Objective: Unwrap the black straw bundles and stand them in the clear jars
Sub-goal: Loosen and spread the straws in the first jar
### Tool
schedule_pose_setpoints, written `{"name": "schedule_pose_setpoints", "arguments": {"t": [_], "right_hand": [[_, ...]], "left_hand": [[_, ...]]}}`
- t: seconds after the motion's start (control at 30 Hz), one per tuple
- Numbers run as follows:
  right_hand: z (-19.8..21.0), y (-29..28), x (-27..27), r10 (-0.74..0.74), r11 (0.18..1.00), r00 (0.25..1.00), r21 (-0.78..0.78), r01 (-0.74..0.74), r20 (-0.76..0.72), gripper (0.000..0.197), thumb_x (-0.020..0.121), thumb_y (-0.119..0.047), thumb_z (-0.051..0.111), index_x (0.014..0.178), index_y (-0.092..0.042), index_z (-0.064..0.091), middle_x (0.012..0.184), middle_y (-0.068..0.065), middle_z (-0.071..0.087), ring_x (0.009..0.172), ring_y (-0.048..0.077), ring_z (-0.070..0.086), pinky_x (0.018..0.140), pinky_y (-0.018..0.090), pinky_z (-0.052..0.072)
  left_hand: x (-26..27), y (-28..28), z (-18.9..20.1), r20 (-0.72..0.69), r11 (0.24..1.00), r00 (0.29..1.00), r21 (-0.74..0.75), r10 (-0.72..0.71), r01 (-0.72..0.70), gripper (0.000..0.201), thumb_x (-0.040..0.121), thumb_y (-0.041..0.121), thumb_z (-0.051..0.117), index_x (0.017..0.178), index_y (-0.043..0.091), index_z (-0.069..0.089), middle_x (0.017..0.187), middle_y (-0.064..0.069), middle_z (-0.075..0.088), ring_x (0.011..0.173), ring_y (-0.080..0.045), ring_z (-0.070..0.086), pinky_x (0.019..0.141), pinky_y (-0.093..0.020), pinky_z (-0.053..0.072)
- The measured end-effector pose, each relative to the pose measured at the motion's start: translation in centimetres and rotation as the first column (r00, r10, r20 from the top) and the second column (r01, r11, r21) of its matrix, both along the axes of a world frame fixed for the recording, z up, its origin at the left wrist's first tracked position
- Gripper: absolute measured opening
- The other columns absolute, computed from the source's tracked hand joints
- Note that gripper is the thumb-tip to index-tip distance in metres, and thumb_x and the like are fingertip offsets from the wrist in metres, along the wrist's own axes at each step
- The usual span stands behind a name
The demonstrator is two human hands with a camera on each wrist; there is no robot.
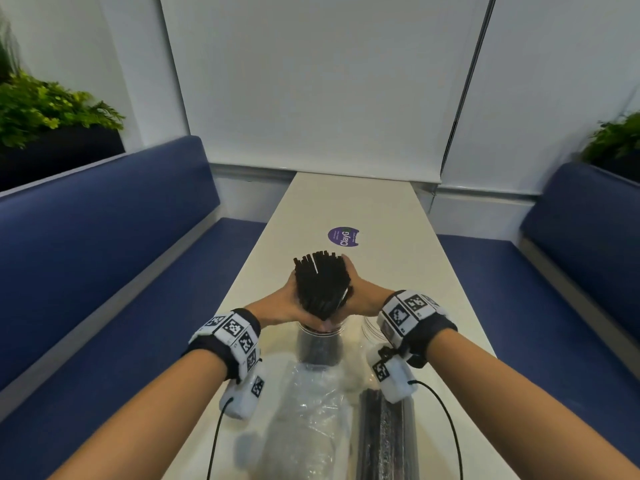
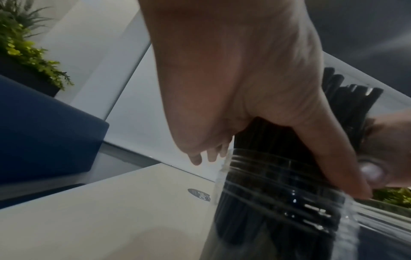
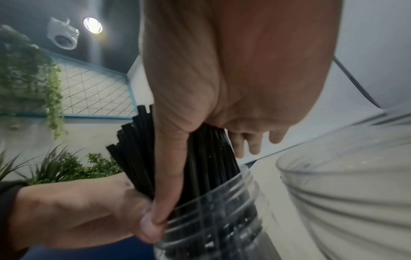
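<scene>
A loose bundle of black straws (image 1: 320,282) stands with its lower ends in a clear jar (image 1: 320,348) at the middle of the white table (image 1: 346,202). My left hand (image 1: 280,303) and right hand (image 1: 365,296) cup the bundle from either side just above the jar's rim. In the left wrist view the left hand (image 2: 244,79) has its palm against the straws (image 2: 353,103) and its thumb down at the ribbed jar (image 2: 278,193). The right wrist view shows the right hand (image 3: 233,70) against the straws (image 3: 142,140), thumb at the jar (image 3: 222,219), meeting the left thumb.
A second clear jar (image 3: 344,184), empty, stands close to the right. Nearer me lie crumpled clear wrap (image 1: 304,410) and a still-wrapped black straw bundle (image 1: 384,434). A purple sticker (image 1: 343,237) marks the table beyond. Blue benches (image 1: 104,244) flank both sides.
</scene>
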State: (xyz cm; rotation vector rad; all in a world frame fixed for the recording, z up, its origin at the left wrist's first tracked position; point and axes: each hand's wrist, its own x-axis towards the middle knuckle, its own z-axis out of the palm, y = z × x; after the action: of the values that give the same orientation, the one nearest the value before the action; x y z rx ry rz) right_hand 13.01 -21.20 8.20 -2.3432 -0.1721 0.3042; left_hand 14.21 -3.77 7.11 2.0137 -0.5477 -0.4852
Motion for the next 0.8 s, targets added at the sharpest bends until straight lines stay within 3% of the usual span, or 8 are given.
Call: {"name": "schedule_pose_setpoints", "arguments": {"t": [0.07,0.13,0.27,0.4,0.47,0.57,0.67,0.8], "right_hand": [[1.0,0.4,-0.3,0.041,0.993,0.999,0.109,-0.037,-0.031,0.129,0.053,-0.013,0.084,0.142,-0.014,-0.009,0.144,0.014,0.032,0.133,0.029,0.034,0.111,0.047,0.032],[1.4,0.5,-0.4,0.055,0.972,0.998,0.229,-0.048,-0.02,0.104,0.063,-0.003,0.077,0.142,-0.007,0.01,0.139,0.013,0.037,0.128,0.024,0.038,0.11,0.04,0.034],[1.5,1.1,-0.9,0.052,0.951,0.998,0.304,-0.056,0.023,0.076,0.07,-0.024,0.074,0.13,-0.001,0.033,0.113,0.004,0.053,0.106,0.01,0.052,0.088,0.014,0.047],[2.0,1.2,-1.7,-0.008,0.932,0.998,0.362,-0.017,0.066,0.064,0.085,-0.02,0.062,0.136,-0.007,0.025,0.133,0.017,0.045,0.123,0.027,0.046,0.104,0.044,0.042],[2.5,1.0,-2.1,-0.026,0.912,0.997,0.409,-0.008,0.078,0.059,0.087,-0.015,0.058,0.136,-0.007,0.027,0.135,0.016,0.045,0.124,0.026,0.046,0.105,0.044,0.041],[2.4,0.5,-2.8,-0.036,0.878,0.998,0.478,0.005,0.056,0.063,0.085,-0.01,0.06,0.137,-0.009,0.025,0.135,0.011,0.044,0.126,0.024,0.045,0.103,0.037,0.042],[2.0,-0.1,-3.5,-0.07,0.882,0.996,0.47,0.034,0.059,0.082,0.08,-0.008,0.066,0.143,-0.013,0.014,0.131,0.0,0.037,0.122,0.014,0.039,0.101,0.029,0.036],[1.4,-1.0,-3.4,-0.119,0.872,0.986,0.487,0.049,0.113,0.112,0.067,-0.015,0.079,0.144,-0.028,-0.002,0.154,0.005,0.014,0.141,0.019,0.018,0.115,0.039,0.022]], "left_hand": [[0.6,-0.2,-0.2,-0.005,1.0,1.0,-0.023,0.018,-0.018,0.109,0.059,0.008,0.085,0.141,0.015,0.014,0.135,-0.004,0.038,0.127,-0.02,0.039,0.093,-0.02,0.038],[0.8,-0.2,-0.4,-0.01,0.998,0.999,-0.044,0.037,-0.038,0.107,0.061,0.006,0.085,0.141,0.016,0.013,0.133,-0.002,0.037,0.125,-0.019,0.039,0.093,-0.024,0.04],[0.6,-0.4,-0.5,0.014,0.979,0.994,-0.175,0.106,-0.102,0.098,0.063,0.007,0.084,0.136,0.014,0.019,0.131,-0.005,0.043,0.122,-0.02,0.046,0.086,-0.019,0.044],[0.1,-0.8,0.8,0.04,0.942,0.98,-0.285,0.196,-0.176,0.083,0.068,0.005,0.079,0.13,0.015,0.024,0.115,0.005,0.05,0.107,-0.01,0.053,0.078,-0.017,0.048],[-0.1,-0.8,1.5,0.053,0.931,0.977,-0.317,0.207,-0.18,0.082,0.069,0.004,0.078,0.13,0.016,0.025,0.112,0.009,0.05,0.103,-0.002,0.052,0.076,-0.016,0.048],[-0.3,-0.4,1.7,0.031,0.945,0.986,-0.293,0.161,-0.145,0.087,0.069,0.005,0.079,0.134,0.02,0.023,0.117,0.008,0.049,0.108,-0.007,0.052,0.075,-0.014,0.051],[-0.6,0.2,1.5,-0.009,0.961,0.992,-0.248,0.123,-0.122,0.1,0.069,0.006,0.079,0.142,0.028,0.014,0.127,-0.002,0.045,0.119,-0.019,0.048,0.09,-0.021,0.045],[-0.6,1.3,1.1,0.004,0.97,0.99,-0.2,0.143,-0.14,0.12,0.064,0.015,0.084,0.144,0.038,-0.002,0.153,-0.007,0.02,0.141,-0.023,0.022,0.109,-0.033,0.023]]}}
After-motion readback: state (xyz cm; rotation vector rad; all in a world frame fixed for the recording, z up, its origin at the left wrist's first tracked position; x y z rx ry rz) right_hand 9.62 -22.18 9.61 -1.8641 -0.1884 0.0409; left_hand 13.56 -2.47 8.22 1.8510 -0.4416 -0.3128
